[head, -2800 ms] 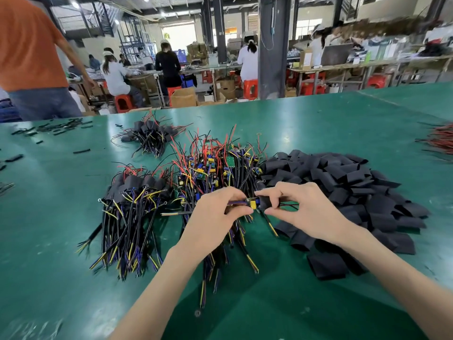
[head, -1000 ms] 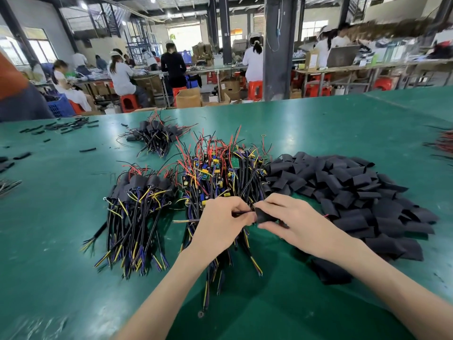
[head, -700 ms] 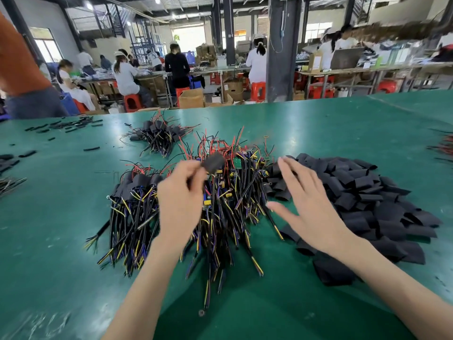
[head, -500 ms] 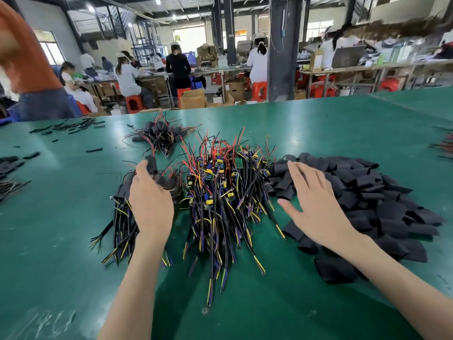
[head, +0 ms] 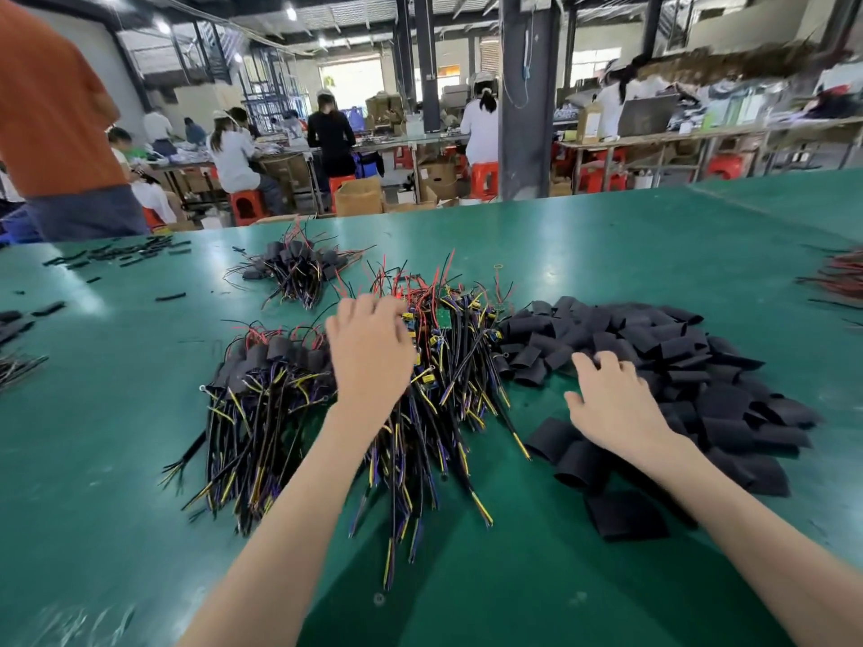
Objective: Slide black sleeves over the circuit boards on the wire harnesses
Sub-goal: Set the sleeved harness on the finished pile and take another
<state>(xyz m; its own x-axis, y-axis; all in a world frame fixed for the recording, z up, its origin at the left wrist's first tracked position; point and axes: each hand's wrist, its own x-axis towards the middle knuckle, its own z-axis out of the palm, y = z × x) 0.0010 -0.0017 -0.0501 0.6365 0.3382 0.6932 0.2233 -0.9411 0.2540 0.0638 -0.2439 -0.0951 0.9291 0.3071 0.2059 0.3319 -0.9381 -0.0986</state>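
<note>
A pile of bare wire harnesses [head: 453, 366] with small circuit boards lies in the middle of the green table [head: 607, 245]. My left hand [head: 369, 352] is over its top, fingers bent down into the wires; the fingertips are hidden, so a grip is not visible. To the right spreads a heap of flat black sleeves [head: 691, 352]. My right hand [head: 611, 399] rests on its near left part, fingertips on the sleeves and thumb spread apart. Left of the bare pile lies a bundle of sleeved harnesses [head: 266, 380].
Another small bundle of sleeved harnesses [head: 294, 268] lies farther back. Loose black pieces [head: 121, 254] are scattered at the far left, and red wires [head: 840, 277] lie at the right edge. A person in an orange shirt [head: 51, 123] stands at the table's far left corner.
My left hand carried the sleeved harness to the left bundle, let it go, and moved back over the middle pile. My right hand let go and dropped onto the black sleeves.
</note>
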